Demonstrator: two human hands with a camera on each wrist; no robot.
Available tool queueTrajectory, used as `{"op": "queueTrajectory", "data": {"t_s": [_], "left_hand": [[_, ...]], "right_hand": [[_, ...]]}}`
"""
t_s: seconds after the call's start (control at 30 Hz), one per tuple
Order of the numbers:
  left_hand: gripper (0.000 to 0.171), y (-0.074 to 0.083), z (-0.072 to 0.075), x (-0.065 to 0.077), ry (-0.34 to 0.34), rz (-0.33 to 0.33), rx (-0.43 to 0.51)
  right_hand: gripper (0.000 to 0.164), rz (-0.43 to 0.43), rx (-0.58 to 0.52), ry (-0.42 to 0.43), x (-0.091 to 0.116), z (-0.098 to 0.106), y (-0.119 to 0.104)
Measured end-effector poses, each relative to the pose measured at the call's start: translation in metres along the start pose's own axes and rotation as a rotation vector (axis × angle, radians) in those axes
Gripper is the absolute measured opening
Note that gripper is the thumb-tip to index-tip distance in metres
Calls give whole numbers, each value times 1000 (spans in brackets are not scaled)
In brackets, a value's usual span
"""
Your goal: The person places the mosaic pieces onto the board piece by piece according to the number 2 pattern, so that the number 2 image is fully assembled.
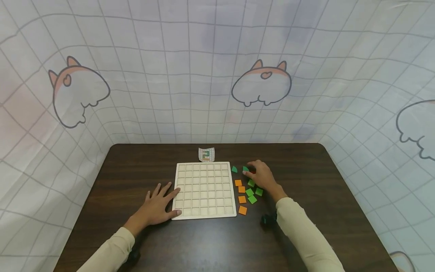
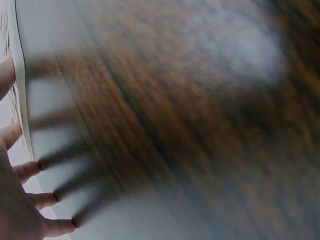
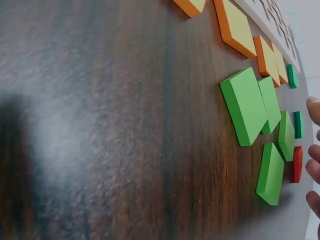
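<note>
A white gridded board [image 1: 204, 190] lies on the dark wooden table. My left hand [image 1: 154, 208] is spread at its left side, thumb and index fingertip resting on the edge, the other fingertips on the tabletop. Over the loose pieces to the right of the board hovers my right hand [image 1: 264, 177], thumb and index finger apart around a dark green piece [image 1: 245, 169]. A red piece [image 3: 297, 165] lies flat under that hand, partly hidden in the head view. Whether the right fingertips touch any piece is hard to tell.
Several orange squares [image 1: 242, 199] line the board's right side. Several light green squares [image 1: 252, 199] lie just beyond them. Another dark green piece [image 1: 234, 169] sits by the board's upper right corner. A small printed paper [image 1: 206, 155] lies behind the board. Patterned cloth [image 1: 210, 113] surrounds the table.
</note>
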State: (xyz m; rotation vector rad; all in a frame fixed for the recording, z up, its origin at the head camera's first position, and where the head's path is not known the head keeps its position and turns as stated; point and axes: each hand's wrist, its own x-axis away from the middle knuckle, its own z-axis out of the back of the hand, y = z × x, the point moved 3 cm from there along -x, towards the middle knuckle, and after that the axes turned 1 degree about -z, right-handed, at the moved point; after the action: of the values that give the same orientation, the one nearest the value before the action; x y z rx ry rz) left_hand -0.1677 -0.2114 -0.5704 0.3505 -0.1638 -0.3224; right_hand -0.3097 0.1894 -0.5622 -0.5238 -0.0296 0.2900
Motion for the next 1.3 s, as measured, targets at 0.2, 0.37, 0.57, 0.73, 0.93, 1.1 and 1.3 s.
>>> {"op": "queueTrajectory", "data": {"t_s": [0.2,0.37,0.57,0.73,0.93,1.1,1.3], "left_hand": [[84,0,0,-1,-11,6,-5],[84,0,0,-1,-12,10,-5],[84,0,0,-1,-11,7,-16],[84,-1,-2,-1,-10,1,-26],[84,-1,-1,-2,-19,3,-16],[85,0,1,-3,-32,9,20],[85,0,0,-4,-47,16,43]], "right_hand": [[52,-3,-3,30,-1,-4,3],[53,-6,8,78,-3,-9,4],[43,-19,1,114,-4,-12,2],[40,-23,-6,120,-5,-12,0],[40,-18,-23,100,-7,-11,-2],[36,-1,-15,77,-8,-11,-6],[34,19,16,61,-7,-13,-7]]}}
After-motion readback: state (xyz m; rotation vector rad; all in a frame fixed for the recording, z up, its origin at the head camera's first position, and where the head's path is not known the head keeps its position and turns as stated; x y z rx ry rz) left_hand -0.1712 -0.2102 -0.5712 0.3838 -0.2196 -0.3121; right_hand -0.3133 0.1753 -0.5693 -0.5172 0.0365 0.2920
